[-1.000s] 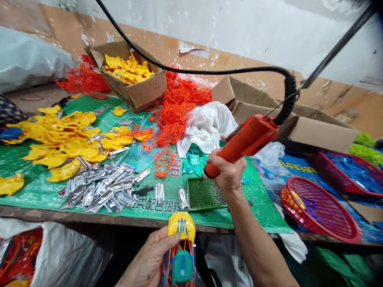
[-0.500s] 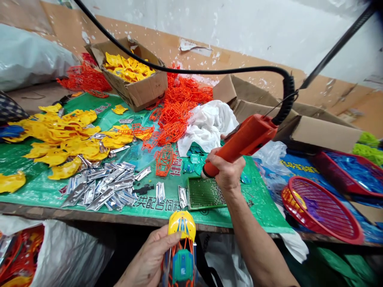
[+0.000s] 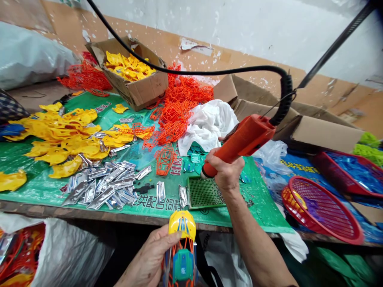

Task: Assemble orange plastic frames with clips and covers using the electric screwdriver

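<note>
Yellow-fronted toy (image 3: 183, 255) within clenched left grip (image 3: 155, 249), right grip (image 3: 228, 175) around orange-red power tool (image 3: 245, 137).

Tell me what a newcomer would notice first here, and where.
Likely the orange-red cylindrical tool gripped in the right hand, near the green gridded plastic tray. Next, the glossy yellow-fronted plastic toy vehicle in the left hand, before the green-covered table. Then the yellow plastic shells heaped at the table's left.

Here's the toy car (image 3: 183, 263) at bottom centre, in the left hand (image 3: 157, 249); beyond it, the tray (image 3: 199, 193) on the table (image 3: 74, 213). Driver (image 3: 247, 137) right of centre, in the right hand (image 3: 228, 173)! Strips (image 3: 109, 185) centre-left, shells (image 3: 64, 129) behind, carton (image 3: 146, 91) upper left.
</note>
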`<state>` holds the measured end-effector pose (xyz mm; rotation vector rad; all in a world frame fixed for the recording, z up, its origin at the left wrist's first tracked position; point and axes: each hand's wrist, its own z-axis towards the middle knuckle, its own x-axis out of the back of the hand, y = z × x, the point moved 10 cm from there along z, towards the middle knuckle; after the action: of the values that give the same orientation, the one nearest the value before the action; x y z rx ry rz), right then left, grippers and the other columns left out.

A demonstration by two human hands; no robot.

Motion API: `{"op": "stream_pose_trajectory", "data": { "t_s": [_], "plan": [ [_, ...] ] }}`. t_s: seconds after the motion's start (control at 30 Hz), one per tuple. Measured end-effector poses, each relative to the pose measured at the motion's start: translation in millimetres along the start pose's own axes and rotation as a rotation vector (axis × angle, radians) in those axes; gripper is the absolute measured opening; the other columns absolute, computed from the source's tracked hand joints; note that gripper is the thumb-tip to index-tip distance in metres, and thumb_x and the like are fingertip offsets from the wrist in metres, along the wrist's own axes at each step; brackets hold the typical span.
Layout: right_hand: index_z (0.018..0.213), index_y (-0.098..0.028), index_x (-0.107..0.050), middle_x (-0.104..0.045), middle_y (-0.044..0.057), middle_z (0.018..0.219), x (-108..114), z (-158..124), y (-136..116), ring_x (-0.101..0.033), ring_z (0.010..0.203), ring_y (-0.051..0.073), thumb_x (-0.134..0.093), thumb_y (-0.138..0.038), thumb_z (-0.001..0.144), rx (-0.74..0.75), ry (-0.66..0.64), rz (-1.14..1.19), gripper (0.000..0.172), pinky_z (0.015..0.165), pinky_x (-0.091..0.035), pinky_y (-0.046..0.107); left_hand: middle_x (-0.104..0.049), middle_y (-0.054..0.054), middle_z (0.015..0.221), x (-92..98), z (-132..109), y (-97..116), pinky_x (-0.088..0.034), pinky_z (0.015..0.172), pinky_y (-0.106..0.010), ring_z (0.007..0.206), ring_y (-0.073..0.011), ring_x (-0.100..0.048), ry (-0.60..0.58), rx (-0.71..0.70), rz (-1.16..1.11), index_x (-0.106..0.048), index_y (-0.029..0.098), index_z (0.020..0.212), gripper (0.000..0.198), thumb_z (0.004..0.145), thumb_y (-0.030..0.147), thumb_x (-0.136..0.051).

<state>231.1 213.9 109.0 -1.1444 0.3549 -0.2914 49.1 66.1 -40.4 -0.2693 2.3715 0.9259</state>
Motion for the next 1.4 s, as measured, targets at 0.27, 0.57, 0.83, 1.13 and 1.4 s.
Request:
{"op": "stream_pose_trajectory", "data": {
  "t_s": [0.27, 0.57, 0.83, 1.13, 1.4],
  "plan": [
    [0.092, -0.020, -0.064, -0.062, -0.004, 0.063, 0.8, -0.2, 0.9, -0.055, 0.053, 0.014, -0.075, -0.021, 0.059, -0.004, 0.007, 0.039, 0.035, 0.056, -0.049, 0.033, -0.069, -0.005, 0.074, 1.4, -1.0, -3.4, -0.047, 0.058, -0.020, 0.063, -0.0115, -0.057, 0.011, 0.022, -0.024, -0.075, 0.010, 0.089, 0.024, 0.076, 0.031, -0.077],
    [0.064, -0.020, -0.063, -0.060, -0.001, 0.065, 10.5, 2.3, -0.1, -0.055, 0.055, 0.015, -0.071, -0.026, 0.064, 0.029, 0.016, -0.024, 0.010, 0.058, -0.052, 0.035, -0.070, -0.006, 0.071, 0.4, -2.3, -2.2, -0.049, 0.057, -0.021, 0.060, -0.0128, -0.059, 0.047, 0.022, -0.042, -0.076, 0.011, 0.087, 0.025, 0.072, 0.031, -0.079],
    [0.066, -0.020, -0.064, -0.060, -0.002, 0.064, 7.2, -0.9, 0.9, -0.055, 0.055, 0.014, -0.075, -0.025, 0.061, -0.011, -0.019, 0.042, 0.013, 0.056, -0.050, 0.034, -0.070, -0.005, 0.074, 1.1, 0.6, -2.9, -0.050, 0.059, -0.020, 0.061, -0.0109, -0.058, 0.014, 0.020, -0.038, -0.076, 0.011, 0.089, 0.024, 0.075, 0.030, -0.078],
    [0.062, -0.020, -0.065, -0.061, -0.002, 0.063, 12.0, 1.1, 0.5, -0.055, 0.054, 0.014, -0.075, -0.023, 0.061, 0.025, 0.037, 0.013, 0.011, 0.058, -0.051, 0.034, -0.070, -0.006, 0.077, 1.5, -0.1, -4.0, -0.049, 0.061, -0.022, 0.064, -0.0120, -0.060, -0.017, 0.021, -0.001, -0.075, 0.011, 0.094, 0.024, 0.080, 0.030, -0.073],
    [0.062, -0.019, -0.064, -0.062, -0.002, 0.062, 10.8, 2.1, 6.2, -0.055, 0.053, 0.014, -0.075, -0.022, 0.058, 0.004, 0.041, 0.001, 0.011, 0.054, -0.049, 0.032, -0.071, -0.007, 0.080, -1.4, -0.7, -4.4, -0.049, 0.061, -0.023, 0.065, -0.0128, -0.060, -0.018, 0.025, -0.005, -0.074, 0.012, 0.098, 0.026, 0.081, 0.031, -0.072]
  ]
}}
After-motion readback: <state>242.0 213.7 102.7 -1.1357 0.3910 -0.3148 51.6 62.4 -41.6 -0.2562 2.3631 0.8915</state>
